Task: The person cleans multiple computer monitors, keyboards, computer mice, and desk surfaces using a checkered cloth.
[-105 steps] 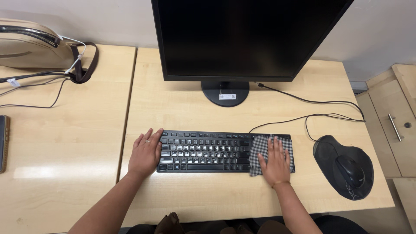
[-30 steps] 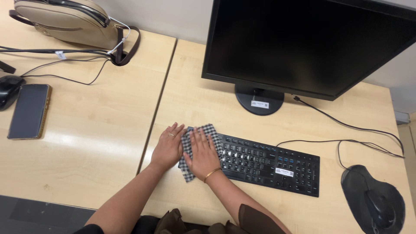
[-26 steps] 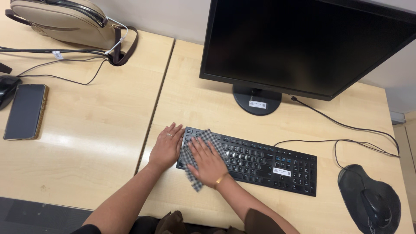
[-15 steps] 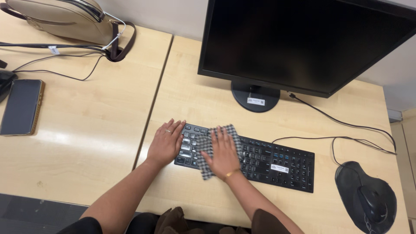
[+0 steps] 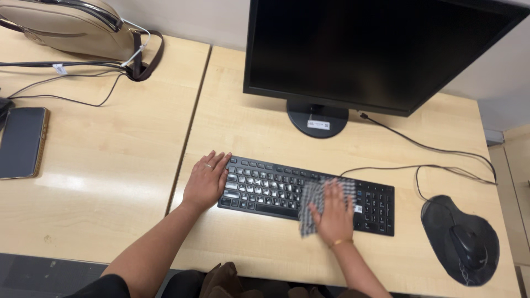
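Note:
A black keyboard [image 5: 265, 187] lies on the light wooden desk [image 5: 248, 132] in front of a dark monitor [image 5: 375, 49]. My left hand [image 5: 205, 179] rests flat against the keyboard's left end, fingers together, a ring on one finger. My right hand [image 5: 333, 209] presses a black-and-white checked cloth [image 5: 312, 201] onto the keys right of the keyboard's middle; hand and cloth are blurred. A thin bangle sits on that wrist.
A black mouse [image 5: 468, 246] sits on a dark mouse pad [image 5: 441, 215] at the right, cables [image 5: 430, 149] trailing behind. On the left desk lie a phone [image 5: 21, 142], a beige bag [image 5: 61, 25] and thin cords [image 5: 66, 99]. The monitor stand [image 5: 317, 118] is behind the keyboard.
My right hand has slid the checked cloth from the keyboard's left end rightward along the keys to right of its middle. My left hand has stayed at the left end.

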